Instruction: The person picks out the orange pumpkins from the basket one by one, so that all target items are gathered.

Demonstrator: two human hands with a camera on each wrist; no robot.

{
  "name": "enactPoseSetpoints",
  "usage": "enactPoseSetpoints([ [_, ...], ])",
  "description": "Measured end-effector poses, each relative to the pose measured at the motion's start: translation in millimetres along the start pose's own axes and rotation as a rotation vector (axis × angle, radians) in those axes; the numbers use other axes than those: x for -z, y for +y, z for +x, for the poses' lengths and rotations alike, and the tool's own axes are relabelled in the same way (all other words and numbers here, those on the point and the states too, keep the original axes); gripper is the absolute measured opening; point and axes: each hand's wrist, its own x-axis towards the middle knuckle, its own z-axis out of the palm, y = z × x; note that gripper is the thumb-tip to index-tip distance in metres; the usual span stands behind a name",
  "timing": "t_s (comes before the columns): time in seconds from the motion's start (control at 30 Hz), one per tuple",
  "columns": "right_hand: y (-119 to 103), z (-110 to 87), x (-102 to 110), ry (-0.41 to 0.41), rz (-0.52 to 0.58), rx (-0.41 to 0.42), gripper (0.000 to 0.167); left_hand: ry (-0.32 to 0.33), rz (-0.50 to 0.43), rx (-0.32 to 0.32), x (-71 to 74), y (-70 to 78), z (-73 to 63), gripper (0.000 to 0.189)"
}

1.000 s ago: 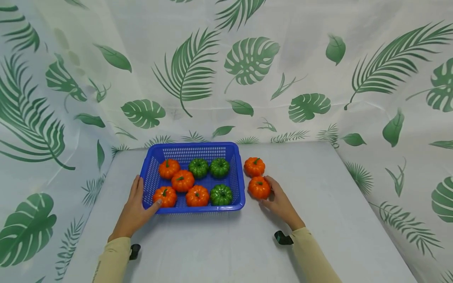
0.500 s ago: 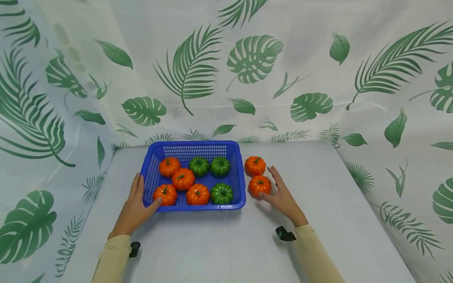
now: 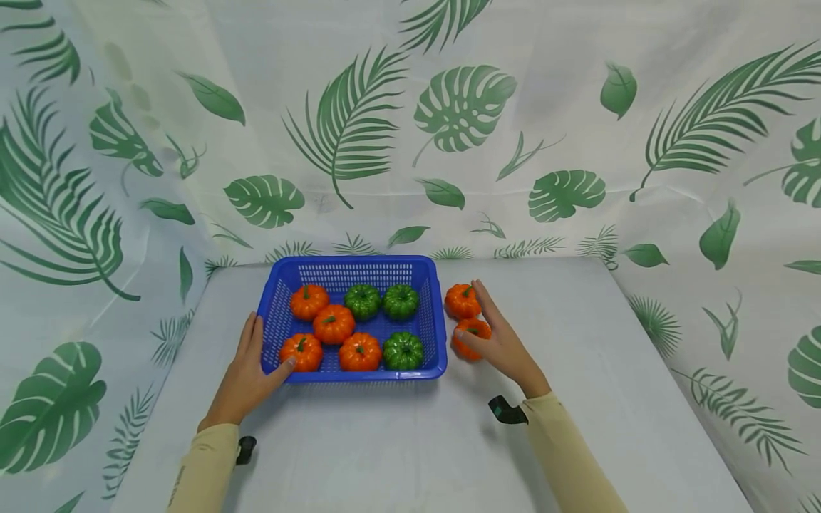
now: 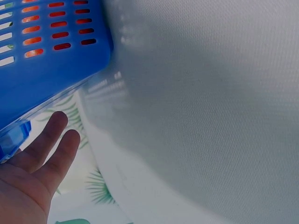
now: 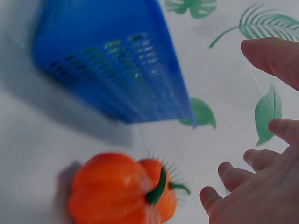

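A blue plastic basket (image 3: 365, 376) holds several small orange pumpkins (image 3: 333, 325) and green pumpkins (image 3: 403, 351). At its front left corner rests my left hand (image 3: 244, 388), thumb on the front rim and fingers along the left side. The left wrist view shows two straight, spread fingers (image 4: 60, 158) beside the rim. To the right of the basket stand two orange pumpkins, a near one (image 5: 110, 189) and a far one (image 3: 460, 305). My right hand (image 3: 507, 353) is over them with its fingers spread, partly covering both from the head camera. It holds nothing.
The table (image 3: 385, 442) has a pale grey cover. Behind it hangs a white sheet (image 3: 378, 128) with green leaf prints, which also runs along both sides. Dark wrist cameras (image 3: 507, 411) sit at both cuffs.
My right hand first had its fingers around the near pumpkin, then opened and rose off it. The pumpkin stays beside the far one. My left hand keeps its place at the basket.
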Motion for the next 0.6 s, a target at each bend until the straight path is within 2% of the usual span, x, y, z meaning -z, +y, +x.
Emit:
enactPoseSetpoints([
  [0.23,-21,12.4,-11,-0.046,0.069,0.057,0.092,0.008,0.002,-0.007,-1.0,-2.1,0.6,0.113],
  [0.6,-49,37.2,-27,-0.197,-0.007,0.164,0.087,0.017,-0.001,-0.025,-0.3,-2.5,1.0,0.113],
])
